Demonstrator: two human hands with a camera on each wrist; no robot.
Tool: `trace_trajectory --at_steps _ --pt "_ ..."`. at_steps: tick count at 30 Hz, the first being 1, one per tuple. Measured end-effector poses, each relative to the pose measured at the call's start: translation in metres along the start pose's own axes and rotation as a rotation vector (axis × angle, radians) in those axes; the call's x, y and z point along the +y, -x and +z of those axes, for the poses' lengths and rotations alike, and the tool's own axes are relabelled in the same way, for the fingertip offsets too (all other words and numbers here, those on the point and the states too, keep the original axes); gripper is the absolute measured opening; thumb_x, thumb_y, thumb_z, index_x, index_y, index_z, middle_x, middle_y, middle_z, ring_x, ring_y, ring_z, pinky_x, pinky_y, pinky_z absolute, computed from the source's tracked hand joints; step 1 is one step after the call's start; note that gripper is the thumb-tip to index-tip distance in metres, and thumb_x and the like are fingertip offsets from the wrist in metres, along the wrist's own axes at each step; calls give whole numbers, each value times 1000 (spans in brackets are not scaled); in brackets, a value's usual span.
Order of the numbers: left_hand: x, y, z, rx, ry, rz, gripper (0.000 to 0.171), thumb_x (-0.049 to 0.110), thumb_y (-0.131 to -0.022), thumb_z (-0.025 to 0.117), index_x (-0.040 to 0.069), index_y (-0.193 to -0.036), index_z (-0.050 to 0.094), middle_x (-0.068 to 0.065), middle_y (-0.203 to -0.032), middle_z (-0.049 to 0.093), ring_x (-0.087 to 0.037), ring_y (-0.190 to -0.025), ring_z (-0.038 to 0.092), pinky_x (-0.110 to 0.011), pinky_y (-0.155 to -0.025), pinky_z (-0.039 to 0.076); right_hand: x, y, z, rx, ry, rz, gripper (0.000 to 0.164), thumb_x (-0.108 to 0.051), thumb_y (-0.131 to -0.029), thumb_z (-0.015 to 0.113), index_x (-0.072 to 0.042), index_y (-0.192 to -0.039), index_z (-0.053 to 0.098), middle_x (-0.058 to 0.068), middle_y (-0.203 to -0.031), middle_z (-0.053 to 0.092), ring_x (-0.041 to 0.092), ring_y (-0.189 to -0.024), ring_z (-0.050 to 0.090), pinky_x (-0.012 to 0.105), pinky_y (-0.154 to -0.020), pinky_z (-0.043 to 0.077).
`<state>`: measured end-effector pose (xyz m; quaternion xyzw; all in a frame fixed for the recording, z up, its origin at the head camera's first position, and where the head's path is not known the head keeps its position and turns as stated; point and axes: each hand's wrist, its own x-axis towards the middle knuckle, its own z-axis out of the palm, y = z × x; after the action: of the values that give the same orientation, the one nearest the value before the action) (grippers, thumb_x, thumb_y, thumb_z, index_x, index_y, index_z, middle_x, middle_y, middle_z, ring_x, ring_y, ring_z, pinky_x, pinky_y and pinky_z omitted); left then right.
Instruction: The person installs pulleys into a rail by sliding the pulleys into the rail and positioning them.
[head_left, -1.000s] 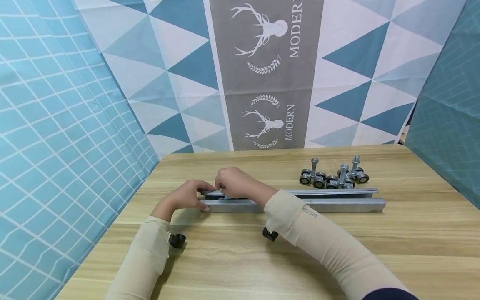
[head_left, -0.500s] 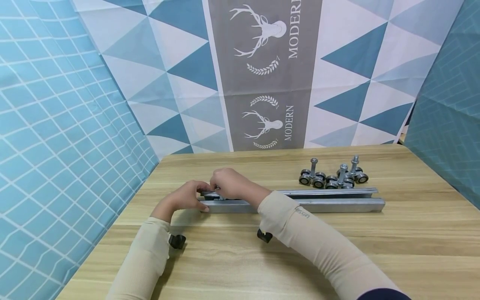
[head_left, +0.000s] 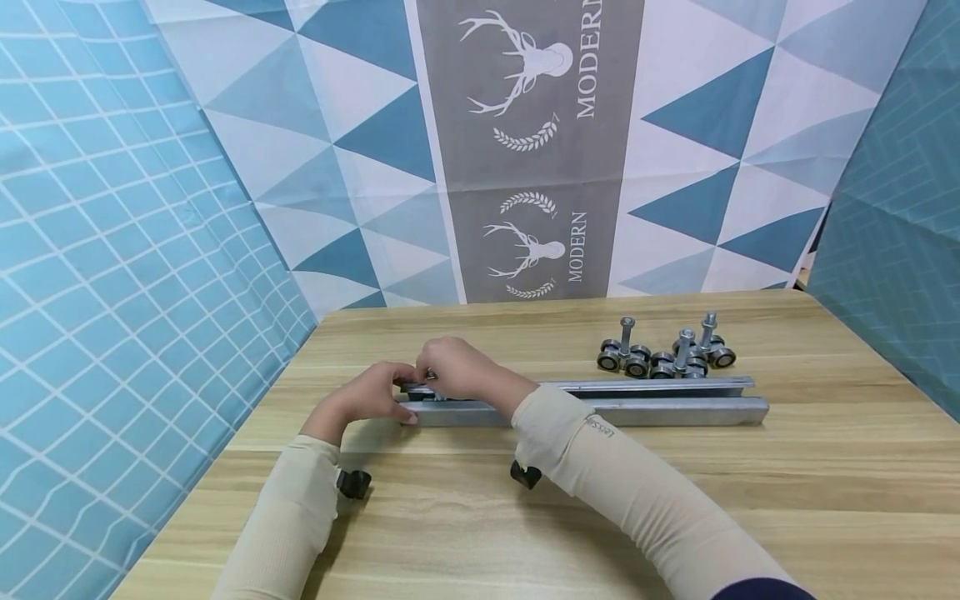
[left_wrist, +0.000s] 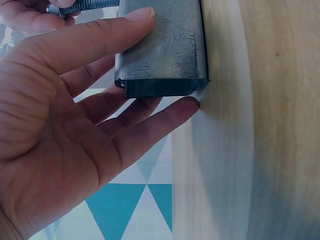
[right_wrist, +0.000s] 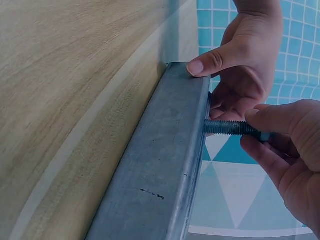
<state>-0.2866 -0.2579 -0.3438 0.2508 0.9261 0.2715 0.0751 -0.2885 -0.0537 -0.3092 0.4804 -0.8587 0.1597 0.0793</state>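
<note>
Nr rail (right_wrist: 150,160) end, bolt (right_wrist: 227,127) in R fingers (right_wrist: 265,159)

In the head view, the sleeved left arm (head_left: 283,517) slants up from the bottom left, ending in the left hand (head_left: 371,392) just left of centre. The right arm (head_left: 641,492), also sleeved, runs diagonally from the lower right to the right hand (head_left: 461,368), which pinches beside the left. In the left wrist view, thumb (left_wrist: 95,44) and fingers (left_wrist: 162,120) clasp, palm (left_wrist: 60,160) showing.
</note>
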Motion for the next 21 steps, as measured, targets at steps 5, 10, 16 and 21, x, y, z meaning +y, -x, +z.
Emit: trace_trajectory --at_steps 5,10,16,21 --pt "2 -1 0 -6 -11 4 48 14 -68 90 10 -109 66 1 -106 66 -19 -100 59 -44 -90 47 0 2 1 27 -5 -6 14 0 -83 67 -8 -90 77 0 -89 68 13 -85 61 25 -79 48" --pt "4 -2 0 -11 -15 20 49 11 -68 89 9 -112 66 -2 -110 66 -22 -104 59 -46 -92 46 -1 5 3 34 -1 29 13 -2 -81 70 -9 -91 75 -1 -88 61 12 -83 56 25 -78 46" --pt "3 -3 2 -10 -41 34 48 11 -67 89 10 -109 65 -1 -110 65 -21 -104 59 -45 -92 46 -3 9 3 26 7 54 16 -5 -80 72 -10 -96 74 -1 -91 60 12 -85 54 25 -78 45" --pt "3 -3 2 -8 -88 42 48 12 -67 90 10 -108 65 1 -106 65 -19 -100 58 -44 -90 46 -3 11 0 37 -1 48 20 -9 -82 73 -11 -102 72 0 -97 61 14 -89 54 27 -80 45"
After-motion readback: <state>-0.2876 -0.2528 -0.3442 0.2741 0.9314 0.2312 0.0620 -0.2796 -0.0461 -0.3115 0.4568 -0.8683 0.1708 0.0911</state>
